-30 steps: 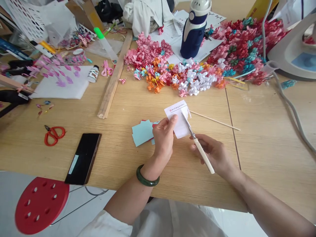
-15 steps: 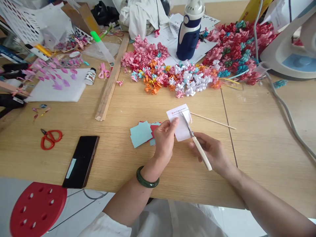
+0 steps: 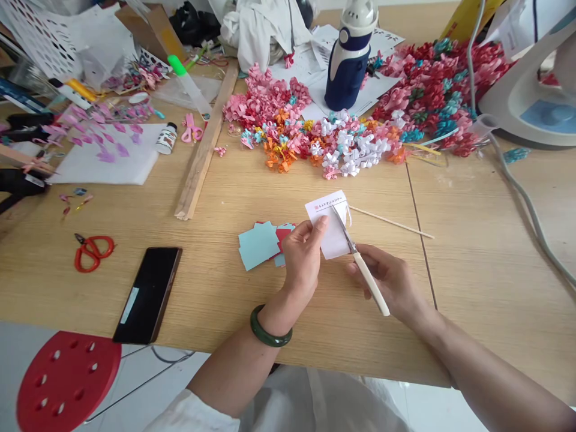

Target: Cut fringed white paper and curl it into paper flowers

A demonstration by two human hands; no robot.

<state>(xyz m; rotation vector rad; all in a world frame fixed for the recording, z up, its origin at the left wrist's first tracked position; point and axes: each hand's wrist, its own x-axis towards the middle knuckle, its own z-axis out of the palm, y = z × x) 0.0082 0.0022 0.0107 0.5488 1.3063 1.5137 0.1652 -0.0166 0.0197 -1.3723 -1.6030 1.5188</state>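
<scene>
My left hand [image 3: 302, 255] pinches the lower left part of a white paper card [image 3: 333, 243] with small printed writing near its top. White-handled scissors [image 3: 369, 283] are in my right hand [image 3: 389, 279], with their blades lying over the card and pointing up toward the writing. A thin curled paper strip [image 3: 349, 216] hangs at the card's right edge. Light blue cards [image 3: 258, 245] and red ones lie in a loose pile on the table left of my left hand. A thin wooden stick [image 3: 396, 224] rests behind my right hand.
Small ribbon flowers [image 3: 355, 150] are heaped at the back around a dark blue bottle [image 3: 346, 72]. A wooden bar [image 3: 202, 162] lies left of them. Red scissors [image 3: 93, 252] and a phone [image 3: 147, 294] lie at the left. A grey cable [image 3: 526, 204] runs down the right.
The view has shifted very slightly. Both hands, the card and the scissors hold nearly the same positions, with the scissors' handle a little lower.
</scene>
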